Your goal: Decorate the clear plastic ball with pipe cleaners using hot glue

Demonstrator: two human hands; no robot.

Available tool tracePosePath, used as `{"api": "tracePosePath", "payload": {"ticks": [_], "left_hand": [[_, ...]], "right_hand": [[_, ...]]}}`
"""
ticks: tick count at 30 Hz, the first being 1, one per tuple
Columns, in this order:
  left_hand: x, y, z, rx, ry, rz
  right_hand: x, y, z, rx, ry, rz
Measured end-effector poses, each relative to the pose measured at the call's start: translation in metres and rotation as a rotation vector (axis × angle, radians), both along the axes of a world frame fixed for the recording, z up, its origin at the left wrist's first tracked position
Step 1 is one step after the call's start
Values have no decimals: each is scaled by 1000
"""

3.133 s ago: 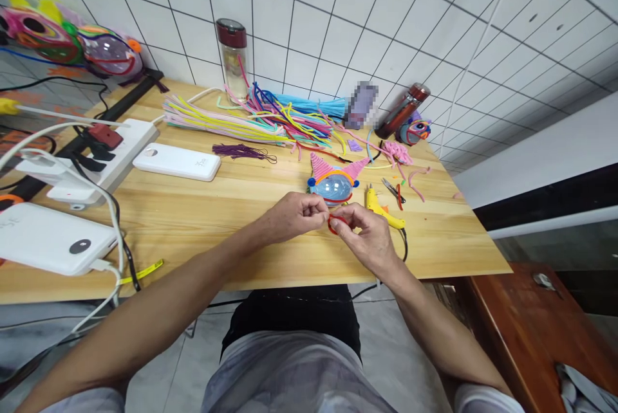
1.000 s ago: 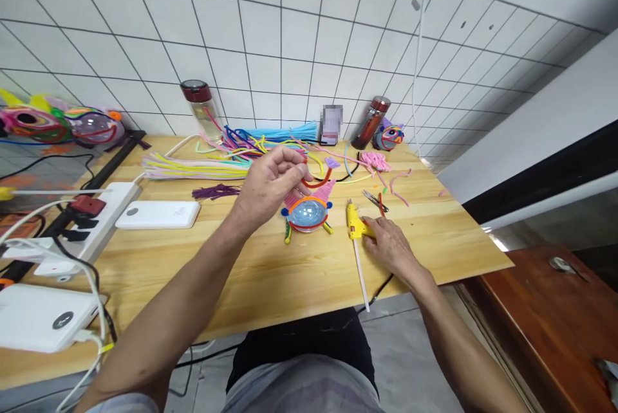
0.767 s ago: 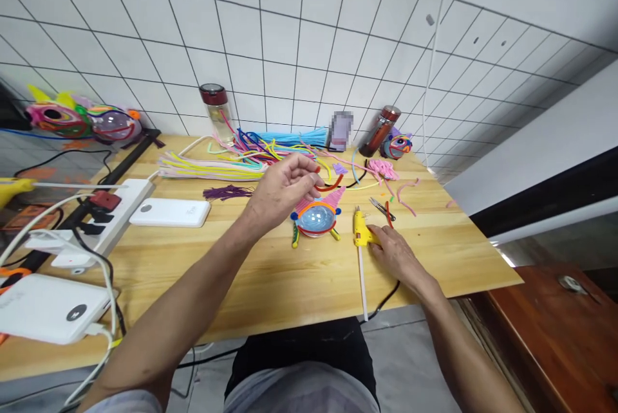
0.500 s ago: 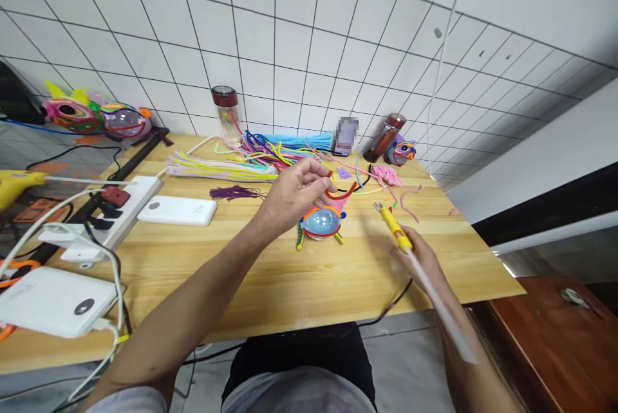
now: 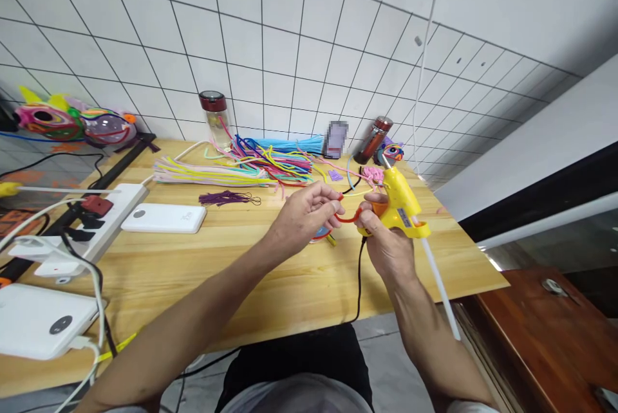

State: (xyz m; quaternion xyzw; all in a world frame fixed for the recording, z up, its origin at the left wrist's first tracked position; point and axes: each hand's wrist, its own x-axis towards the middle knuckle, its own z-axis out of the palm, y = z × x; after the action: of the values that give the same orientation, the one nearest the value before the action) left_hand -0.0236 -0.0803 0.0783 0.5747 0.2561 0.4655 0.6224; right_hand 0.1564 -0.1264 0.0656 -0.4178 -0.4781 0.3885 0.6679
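Your left hand (image 5: 306, 217) pinches one end of the red strip (image 5: 348, 220) between thumb and fingers. The strip curves across to your right hand (image 5: 393, 249), where its other end meets the fingers. Those fingers are wrapped around the handle of the yellow glue gun (image 5: 402, 197), which you hold up off the table (image 5: 290, 291), nozzle toward the back edge. A white glue stick (image 5: 440, 289) juts from its rear toward you, and a black cord runs from the handle down over the front edge.

Below and partly behind your left hand, the blue-domed figure (image 5: 322, 231) sits on the table, mostly hidden. The loose colored strips (image 5: 275, 162) lie along the back edge, near the glass bottle (image 5: 215, 120) and the red flask (image 5: 374, 141). Toward the left edge are the purple tassels (image 5: 222, 198), the slim white power bank (image 5: 164, 219) and the power strip (image 5: 116, 210).
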Motion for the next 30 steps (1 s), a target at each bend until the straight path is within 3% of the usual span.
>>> {"api": "tracePosePath", "payload": {"ticks": [11,21,27,30], "left_hand": [[3,-12,3,76,-16,-51],[7,-15,-1,-20,5,-133],[-2,-8,9,-22,11,-16],[-18,5,18,7,1,97]], "right_hand": [[-10,-4,-2,-6,-3,-37],[-9,-4,-10,-1,-42,-73],[0,9,-4,47,-228,-120],[14,20,3,45,-364,-66]]}}
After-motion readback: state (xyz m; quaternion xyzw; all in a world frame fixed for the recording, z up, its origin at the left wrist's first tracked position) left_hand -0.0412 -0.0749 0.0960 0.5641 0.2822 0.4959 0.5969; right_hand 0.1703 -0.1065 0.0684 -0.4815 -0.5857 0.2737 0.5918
